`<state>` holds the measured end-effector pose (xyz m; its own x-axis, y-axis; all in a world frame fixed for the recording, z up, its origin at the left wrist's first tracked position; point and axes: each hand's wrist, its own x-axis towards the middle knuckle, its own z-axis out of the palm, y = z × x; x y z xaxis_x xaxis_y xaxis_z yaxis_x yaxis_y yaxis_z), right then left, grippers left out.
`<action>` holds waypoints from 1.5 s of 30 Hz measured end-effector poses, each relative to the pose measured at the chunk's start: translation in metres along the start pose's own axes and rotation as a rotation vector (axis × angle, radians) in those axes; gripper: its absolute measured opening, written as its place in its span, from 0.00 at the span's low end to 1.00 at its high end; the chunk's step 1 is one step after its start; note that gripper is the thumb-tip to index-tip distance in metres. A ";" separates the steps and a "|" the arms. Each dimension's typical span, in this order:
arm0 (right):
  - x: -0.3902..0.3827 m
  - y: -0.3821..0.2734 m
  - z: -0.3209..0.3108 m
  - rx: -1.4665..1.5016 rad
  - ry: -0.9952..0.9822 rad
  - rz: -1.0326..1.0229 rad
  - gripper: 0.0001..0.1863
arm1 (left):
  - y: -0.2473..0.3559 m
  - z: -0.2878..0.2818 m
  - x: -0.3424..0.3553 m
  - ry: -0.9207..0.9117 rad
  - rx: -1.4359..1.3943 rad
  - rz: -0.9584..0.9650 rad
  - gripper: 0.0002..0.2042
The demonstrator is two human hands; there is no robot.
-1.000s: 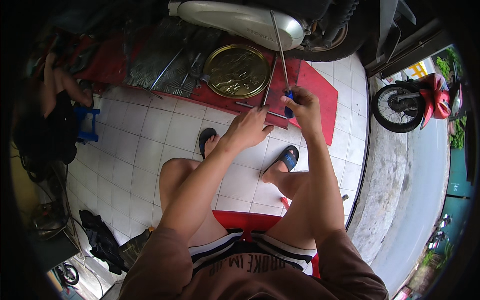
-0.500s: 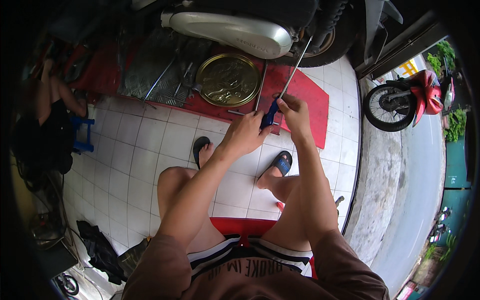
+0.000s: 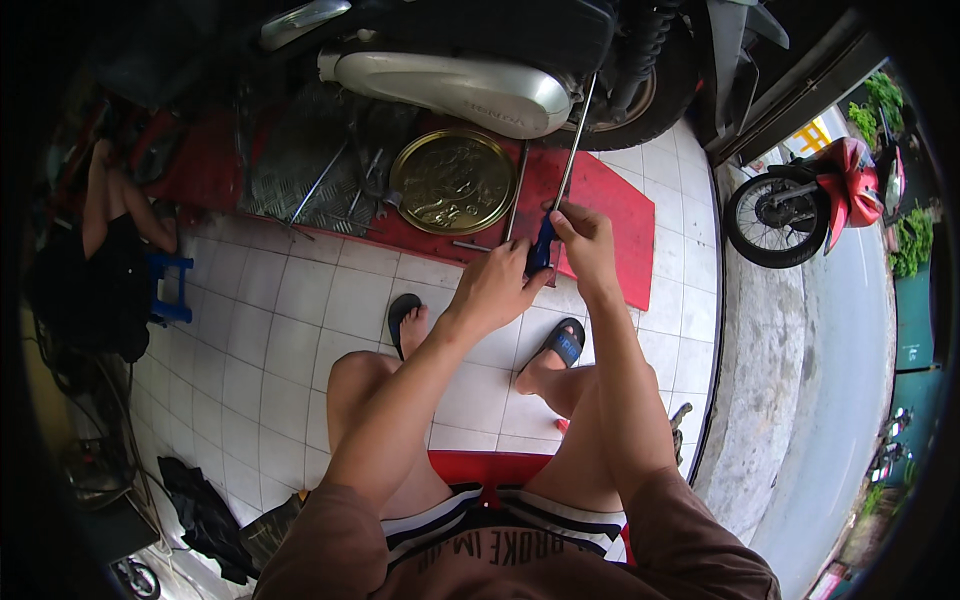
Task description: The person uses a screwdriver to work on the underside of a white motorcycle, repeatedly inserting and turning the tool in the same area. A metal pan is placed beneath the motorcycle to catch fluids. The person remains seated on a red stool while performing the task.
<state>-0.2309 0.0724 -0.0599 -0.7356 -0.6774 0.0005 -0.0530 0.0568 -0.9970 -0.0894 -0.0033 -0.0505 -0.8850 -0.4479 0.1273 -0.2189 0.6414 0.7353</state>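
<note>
Both hands are closed on a long screwdriver [image 3: 571, 165] with a blue handle. My left hand [image 3: 492, 288] wraps the handle's near end. At the front of the handle, where the shaft begins, the fingers of my right hand [image 3: 588, 242] pinch it. The bare metal shaft slants up to the rear end of a silver engine cover [image 3: 450, 88] on a scooter, beside the rear wheel [image 3: 655, 115]. Exactly what the tip touches is too dark to make out.
Below the scooter lies a red platform [image 3: 620, 230] bearing a round gold tray [image 3: 455, 180], a long T-handled bar [image 3: 517, 190] and several metal tools. A person [image 3: 95, 260] sits at left near a blue stool [image 3: 170, 288]. A red motorbike [image 3: 845, 195] stands outside at right.
The view has tilted, so the scooter and platform appear lower. My hands keep their hold on the screwdriver, its shaft still reaching the cover's rear end.
</note>
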 end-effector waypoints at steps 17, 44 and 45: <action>-0.006 0.002 -0.008 0.009 0.050 0.002 0.12 | 0.007 0.020 -0.010 0.054 -0.068 -0.019 0.14; -0.007 -0.019 -0.020 -0.063 0.071 -0.033 0.13 | 0.041 0.019 -0.018 0.113 0.004 -0.124 0.17; -0.008 -0.019 -0.018 -0.053 0.069 -0.025 0.12 | 0.038 0.019 -0.019 0.112 -0.005 -0.112 0.17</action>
<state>-0.2364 0.0902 -0.0394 -0.7783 -0.6271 0.0320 -0.1060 0.0809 -0.9911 -0.0887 0.0413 -0.0377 -0.8038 -0.5832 0.1170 -0.3115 0.5803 0.7525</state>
